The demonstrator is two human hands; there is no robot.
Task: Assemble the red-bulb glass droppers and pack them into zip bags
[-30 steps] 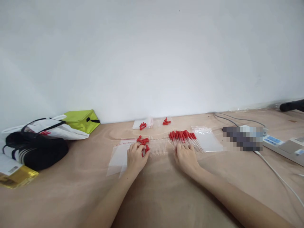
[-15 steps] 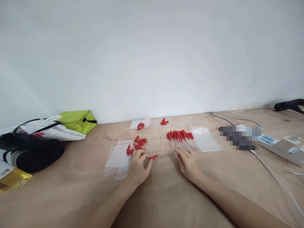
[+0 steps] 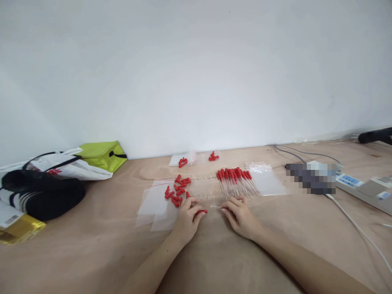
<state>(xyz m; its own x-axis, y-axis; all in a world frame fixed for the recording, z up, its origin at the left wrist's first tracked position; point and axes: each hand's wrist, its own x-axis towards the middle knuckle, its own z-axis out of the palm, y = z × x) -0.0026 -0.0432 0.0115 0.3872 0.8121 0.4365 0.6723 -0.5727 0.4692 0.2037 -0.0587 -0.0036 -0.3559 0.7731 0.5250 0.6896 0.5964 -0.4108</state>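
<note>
Holding red bulb – L hand, clear tube – R hand

This looks like a makeshift work corner in a plain room, though whether in a home or an office cannot be told; a bare white wall rises behind a broad brown table; personal belongings crowd its left end, among them a lime-green bag, a white bag and a black striped item; a power strip lies loose at the right; the red bulbs, thin clear tubes and zip bags between suggest small-batch handwork, laid directly on the tabletop.
</note>
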